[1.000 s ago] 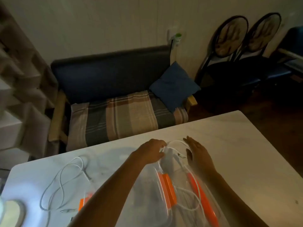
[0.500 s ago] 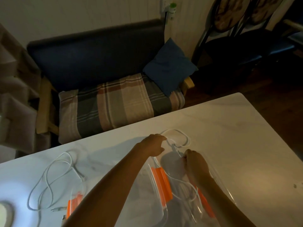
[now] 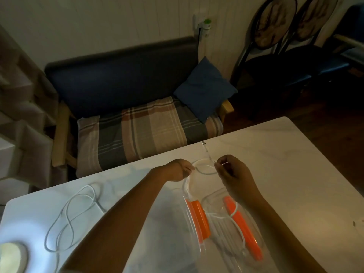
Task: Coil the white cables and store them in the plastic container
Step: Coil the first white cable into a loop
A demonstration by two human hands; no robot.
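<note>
Just beyond the plastic container (image 3: 226,229), white cable (image 3: 204,168) looped crosswise between left hand (image 3: 178,170) and right hand (image 3: 232,170), both pinching it, tail pointing away.

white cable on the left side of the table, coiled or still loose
Loose: the white cable sprawls in uneven loops on the table, untouched by either hand.

Two hands work over the surface (image 3: 275,154): the left hand (image 3: 177,171) and the right hand (image 3: 232,172). White cables number at least three: one looped cable (image 3: 204,168) between the hands, one loose cable (image 3: 69,215) lying at the left, and coiled cable (image 3: 222,229) inside the one clear plastic container (image 3: 254,233). Orange clips count two (image 3: 198,219) (image 3: 244,229). One lamp (image 3: 9,257) glows at the corner. Behind stand one sofa (image 3: 118,75), one blue cushion (image 3: 204,87) and two chairs (image 3: 271,56) (image 3: 315,52).
</note>
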